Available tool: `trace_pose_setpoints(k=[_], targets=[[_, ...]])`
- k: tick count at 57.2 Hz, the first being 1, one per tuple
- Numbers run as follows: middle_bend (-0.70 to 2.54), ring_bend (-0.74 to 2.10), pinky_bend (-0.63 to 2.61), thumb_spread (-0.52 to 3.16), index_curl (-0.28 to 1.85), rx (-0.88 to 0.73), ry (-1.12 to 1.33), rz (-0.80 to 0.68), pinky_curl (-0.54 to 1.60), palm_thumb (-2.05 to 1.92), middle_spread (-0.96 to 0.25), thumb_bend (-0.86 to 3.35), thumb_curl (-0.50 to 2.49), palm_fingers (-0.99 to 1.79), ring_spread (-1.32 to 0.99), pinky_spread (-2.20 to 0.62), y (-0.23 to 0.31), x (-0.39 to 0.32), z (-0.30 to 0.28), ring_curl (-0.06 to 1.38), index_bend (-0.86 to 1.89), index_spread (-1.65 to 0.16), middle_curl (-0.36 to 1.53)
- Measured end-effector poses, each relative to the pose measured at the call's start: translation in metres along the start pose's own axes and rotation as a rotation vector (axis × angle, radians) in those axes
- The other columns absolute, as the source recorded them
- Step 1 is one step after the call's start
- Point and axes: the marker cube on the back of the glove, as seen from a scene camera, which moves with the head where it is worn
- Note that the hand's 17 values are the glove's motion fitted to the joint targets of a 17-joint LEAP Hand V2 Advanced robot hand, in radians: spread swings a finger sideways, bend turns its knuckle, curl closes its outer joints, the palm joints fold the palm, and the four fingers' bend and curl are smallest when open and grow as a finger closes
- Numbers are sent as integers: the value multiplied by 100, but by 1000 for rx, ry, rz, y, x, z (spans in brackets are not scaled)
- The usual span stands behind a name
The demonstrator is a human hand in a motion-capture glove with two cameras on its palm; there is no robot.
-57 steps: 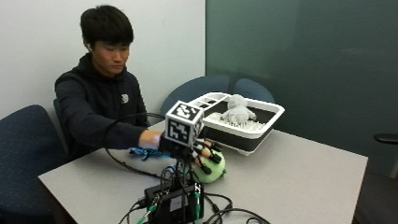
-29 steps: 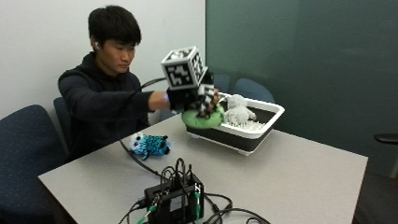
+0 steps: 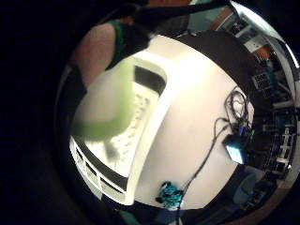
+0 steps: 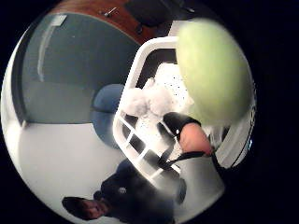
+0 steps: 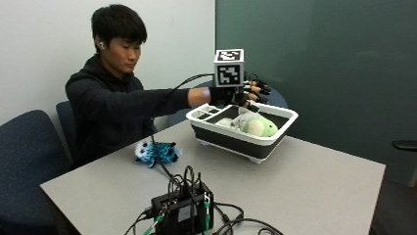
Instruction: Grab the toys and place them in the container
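Observation:
My gloved right hand (image 5: 238, 95) hovers over the white and dark container (image 5: 228, 139) with its fingers spread, holding nothing. Just below it a green plush toy (image 5: 262, 127) lies inside the container, beside a white plush toy (image 5: 232, 122). In the thumb side palm view the green toy (image 4: 215, 70) looms close over the container's rim (image 4: 135, 70), next to the white toy (image 4: 149, 100). A teal and white plush toy (image 5: 156, 152) lies on the table near the person, and also shows as the teal toy (image 3: 169, 194) beside the container wall (image 3: 154, 122).
A black box with tangled cables (image 5: 186, 210) stands at the table's front edge. A cable (image 5: 163, 169) runs from it past the teal toy. Blue chairs (image 5: 26, 161) stand around the grey table (image 5: 312, 181).
The hand carried the green toy up from the table and over the container. Its fingers have since opened, and the green toy now lies in the container.

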Motion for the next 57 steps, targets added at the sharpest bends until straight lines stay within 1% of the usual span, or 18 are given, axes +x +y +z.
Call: trace_pose_setpoints(k=[3,6,13,16,20,23,25,29,32,33,36,40,43,46,48,50,53,57], targets=[[28,56,115,85,64,9,-36,-2,49,36,-12,-2,70,-48,-19,-10,11,9,-15,54,16,-36,64],[19,44,108,94,58,41,-90,41,45,33,-9,-3,66,-40,-14,-6,21,35,-45,47,12,-34,59],[14,30,93,108,51,76,-107,49,39,29,-4,-2,58,-26,-7,1,67,75,-96,41,11,-31,52],[16,26,89,113,48,58,-104,25,37,29,-3,-2,55,-22,-5,2,96,84,-105,39,11,-29,50],[16,25,85,118,45,3,-18,-101,36,27,-2,-2,51,-17,-4,3,161,71,-82,38,11,-29,48],[16,24,84,121,43,-49,23,-140,35,25,-1,-2,49,-16,-2,4,204,72,-57,38,11,-28,47],[15,24,84,123,42,-77,28,-122,35,24,0,-2,47,-15,-2,4,225,77,-40,38,11,-28,45],[14,24,87,124,39,-107,-10,-19,36,21,1,-3,45,-13,0,5,257,94,-1,38,10,-27,43],[13,32,94,125,36,-124,-27,44,37,19,2,-2,43,-5,0,4,279,97,35,40,8,-27,41],[15,38,98,126,35,-134,-27,63,38,18,2,-2,42,4,0,4,287,96,50,41,8,-28,41],[16,45,102,126,33,-164,0,119,38,17,3,-2,41,6,0,3,303,96,88,42,9,-28,40],[16,52,108,126,32,-172,106,167,40,15,3,-3,39,5,0,2,311,103,118,45,11,-28,39],[10,63,116,126,30,-111,205,173,42,14,3,-2,38,4,0,0,315,100,132,48,10,-29,36],[6,82,124,127,28,12,295,144,43,19,3,1,39,6,-2,-6,312,98,136,52,7,-30,32],[3,107,139,129,22,69,332,121,45,25,3,4,39,26,-10,-17,308,97,135,56,-1,-30,28],[9,122,145,133,19,88,348,103,45,30,2,7,40,45,-16,-23,303,98,133,57,-1,-30,27],[25,135,145,140,16,83,344,85,44,38,-1,12,41,71,-21,-29,294,98,128,58,3,-30,31],[42,141,139,143,14,61,309,87,45,50,-5,18,45,85,-25,-33,279,97,111,61,7,-29,37]])
